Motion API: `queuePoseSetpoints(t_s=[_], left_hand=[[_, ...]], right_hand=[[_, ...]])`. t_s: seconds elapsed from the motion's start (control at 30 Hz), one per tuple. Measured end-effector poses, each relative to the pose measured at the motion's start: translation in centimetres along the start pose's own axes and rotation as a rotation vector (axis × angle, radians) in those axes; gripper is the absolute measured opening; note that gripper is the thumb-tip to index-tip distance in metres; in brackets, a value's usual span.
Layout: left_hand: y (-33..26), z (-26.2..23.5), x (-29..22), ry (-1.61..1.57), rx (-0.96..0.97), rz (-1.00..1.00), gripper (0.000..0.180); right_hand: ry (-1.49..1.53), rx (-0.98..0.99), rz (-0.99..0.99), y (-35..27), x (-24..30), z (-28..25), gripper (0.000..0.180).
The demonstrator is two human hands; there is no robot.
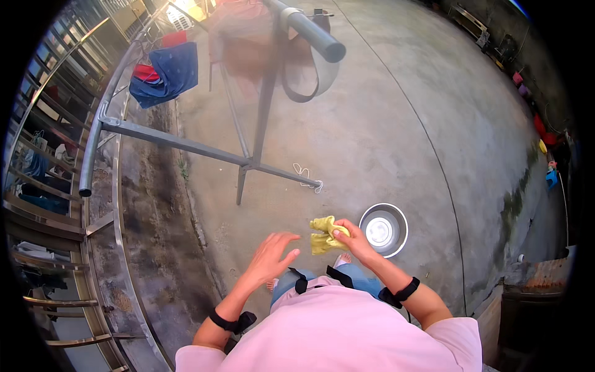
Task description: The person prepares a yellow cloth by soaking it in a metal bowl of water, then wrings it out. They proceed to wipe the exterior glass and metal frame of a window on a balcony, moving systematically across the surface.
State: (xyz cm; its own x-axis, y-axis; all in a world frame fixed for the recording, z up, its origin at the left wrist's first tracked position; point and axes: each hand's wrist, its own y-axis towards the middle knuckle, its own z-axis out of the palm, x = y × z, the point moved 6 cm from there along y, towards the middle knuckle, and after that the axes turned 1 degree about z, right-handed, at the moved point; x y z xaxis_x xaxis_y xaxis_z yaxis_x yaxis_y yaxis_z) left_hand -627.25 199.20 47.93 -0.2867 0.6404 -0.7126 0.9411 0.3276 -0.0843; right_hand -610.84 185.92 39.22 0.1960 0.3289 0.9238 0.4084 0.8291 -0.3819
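Observation:
My right hand (353,239) grips a crumpled yellow cloth (323,234) in front of my body. To the left of the cloth, my left hand (271,255) is held out with its fingers stretched and nothing in it. A gap lies between that hand and the cloth. On the concrete floor just right of my right hand stands a round metal basin (384,230), its pale bottom visible from above.
Ahead rises a grey metal drying rack (180,144), with blue cloth (164,74) hung on it and white string (308,178) at its foot. Metal railings (46,217) run along the left. A dark line (427,133) crosses the floor.

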Motion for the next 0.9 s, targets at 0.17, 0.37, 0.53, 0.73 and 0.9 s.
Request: queuePoseSetpoints(t_s=[0.17,0.37,0.53,0.73,0.9], left_hand=[[17.1,13.7,-6.5,-0.317,0.501,0.091,0.055],[35.2,22.4,-15.2,-0.671,0.829,-0.013,0.060],[46.5,29.1,-17.6,-0.538,1.008,-0.023,0.062],[61.5,30.0,-15.8,-0.625,1.332,0.059,0.042],[81.7,16.7,-13.0,-0.719,0.908,0.011,0.027]], right_hand=[[0.765,-0.412,-0.138,-4.7,-0.3,-14.1,0.036],[1.067,-0.657,-0.464,-6.1,-0.5,-26.9,0.038],[1.099,-0.899,-0.613,-3.3,-1.2,-35.1,0.042],[0.808,-1.042,-0.500,9.6,1.9,-44.1,0.042],[0.861,-0.871,-0.505,26.1,13.5,-55.8,0.026]])
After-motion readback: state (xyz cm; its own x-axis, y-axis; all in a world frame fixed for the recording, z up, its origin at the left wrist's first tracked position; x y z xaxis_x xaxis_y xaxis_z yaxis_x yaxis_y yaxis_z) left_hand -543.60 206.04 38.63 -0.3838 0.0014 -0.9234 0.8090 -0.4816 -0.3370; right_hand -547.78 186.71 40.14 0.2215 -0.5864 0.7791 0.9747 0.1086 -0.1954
